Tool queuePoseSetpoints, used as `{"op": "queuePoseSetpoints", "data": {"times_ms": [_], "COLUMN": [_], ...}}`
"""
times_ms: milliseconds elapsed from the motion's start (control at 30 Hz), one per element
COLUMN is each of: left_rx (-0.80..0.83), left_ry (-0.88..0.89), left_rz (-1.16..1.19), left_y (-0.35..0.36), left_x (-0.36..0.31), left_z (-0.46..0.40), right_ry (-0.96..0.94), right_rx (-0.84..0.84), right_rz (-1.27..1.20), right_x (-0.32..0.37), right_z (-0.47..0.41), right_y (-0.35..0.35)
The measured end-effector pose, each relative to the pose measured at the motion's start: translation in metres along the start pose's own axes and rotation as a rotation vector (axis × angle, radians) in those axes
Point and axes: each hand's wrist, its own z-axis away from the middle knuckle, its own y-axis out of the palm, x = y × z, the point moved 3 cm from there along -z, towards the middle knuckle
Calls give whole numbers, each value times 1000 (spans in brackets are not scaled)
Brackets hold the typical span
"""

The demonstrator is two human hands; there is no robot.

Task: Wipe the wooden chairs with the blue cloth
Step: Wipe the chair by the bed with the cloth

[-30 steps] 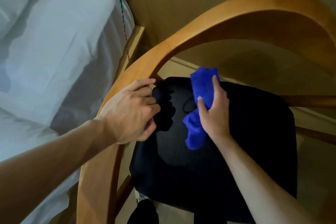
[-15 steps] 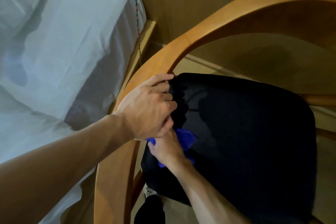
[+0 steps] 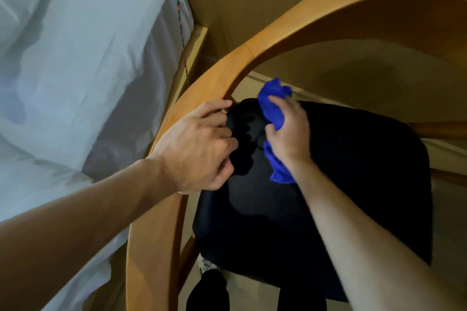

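Bedding in white fills the left side of the view, draped over a mattress, with a green-and-red cord running down along its right edge. Beside it stands the chair, its curved wooden rail sweeping from the lower left up and across to the upper right. Under that arc lies the black seat, seen from above, with pale floor showing past its right edge.

Both bare forearms reach in from the bottom of the view. The left hand rests on the rail where it passes the seat's near-left corner, its fingers curled over the rail's inner edge and gripping the wood. The right hand, slightly blurred, is over the seat's far-left corner, just beside the left hand but apart from it.

The cloth is bunched in the right hand, which grips it with curled fingers; one blue end sticks out above the fingers near the rail, the other hangs out below the wrist onto the seat.
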Motion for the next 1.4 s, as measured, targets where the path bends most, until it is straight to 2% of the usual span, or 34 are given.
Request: {"op": "queuePoseSetpoints", "data": {"times_ms": [200, 300, 333, 400, 467, 533, 633, 800, 867, 933, 1000, 1067, 1267, 1333, 1400], "left_rx": [33, 45, 42, 39, 47, 32, 20, 80, 99, 151, 259, 327, 347, 382, 409], "left_ry": [-10, -6, -9, -12, -13, -4, 4, -6, -7, -8, -75, -174, -194, -192, -162], "left_rz": [-29, -23, -28, -30, -29, -27, -24, -70, -92, -182, -339, -378, -174, -149, -170], "left_y": [0, 1, 0, -1, 0, 1, -1, -2, -2, -2, 1, 12, 47, 57, 66], "left_x": [-1, -1, -1, 0, 1, -1, -2, -3, -4, -9, -24, -44, -116, -135, -152], "left_z": [0, 0, 0, 0, 0, 0, -2, -2, 0, -2, -11, -28, -107, -117, -119], "right_ry": [-273, -364, -361, -314, -199, -71, -56, -302, -276, -272, -229, -95, 253, 342, 386], "right_rx": [296, 522, 551, 422, 197, 74, 137, 439, 510, 512, 401, 204, -193, -291, -319], "right_rz": [-39, -22, -17, -39, -86, -113, 10, -83, -126, -163, -210, -232, -66, -18, 57], "right_x": [24, 15, 14, 11, 7, 2, 9, 26, 23, 17, 2, -29, -141, -168, -180], "right_z": [106, 105, 92, 56, 16, -11, -8, 96, 117, 118, 111, 105, 97, 93, 86], "right_y": [50, 39, 31, 11, -8, -16, 5, 55, 55, 39, 7, -35, -168, -191, -191]}}
